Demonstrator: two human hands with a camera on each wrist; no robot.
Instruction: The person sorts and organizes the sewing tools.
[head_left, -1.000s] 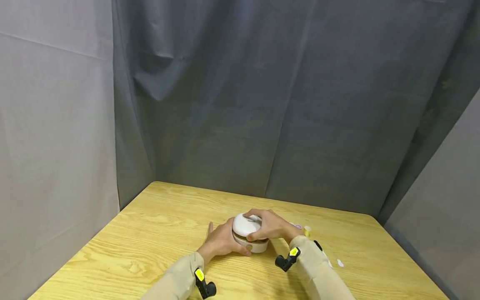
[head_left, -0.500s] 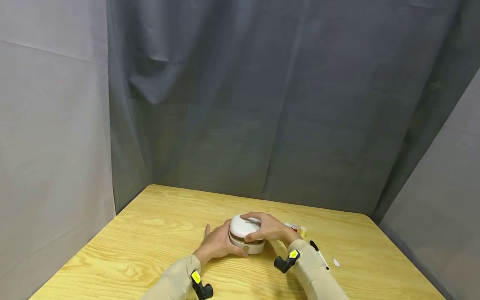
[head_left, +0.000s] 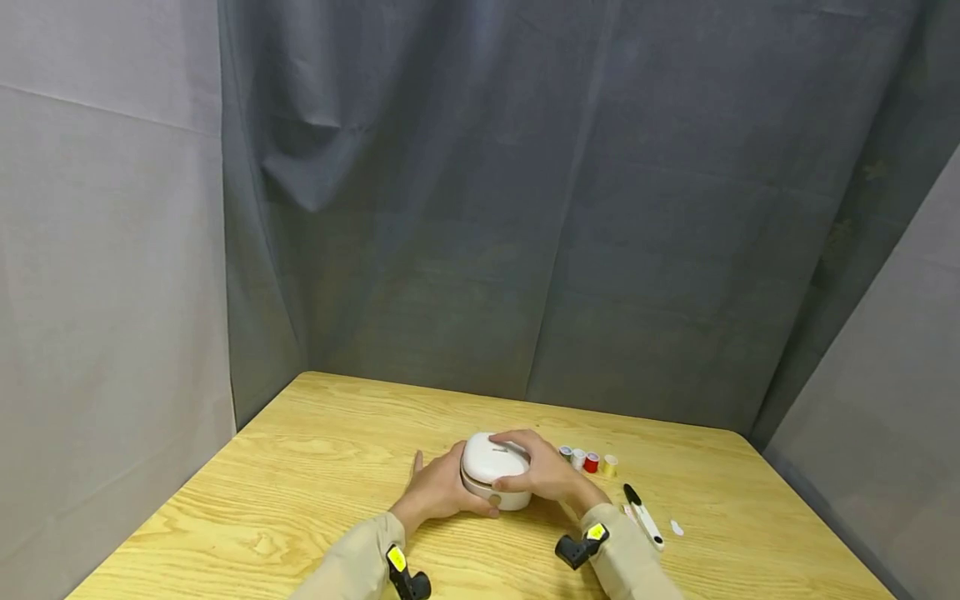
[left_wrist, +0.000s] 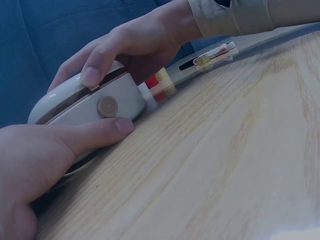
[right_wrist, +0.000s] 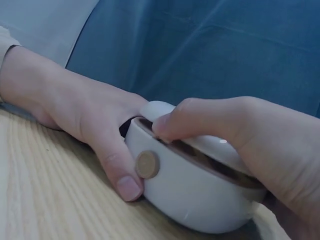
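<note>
On wood-grain table (head_left: 315,467) | 2 hands grip smooth round white case (head_left: 491,467)

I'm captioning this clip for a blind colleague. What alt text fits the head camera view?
Two hands hold a round white case on a wooden table: the left hand braces its base, the right hand grips its lid. To the right lie four small thread spools and a black-and-white tool; grey curtains hang behind.
</note>
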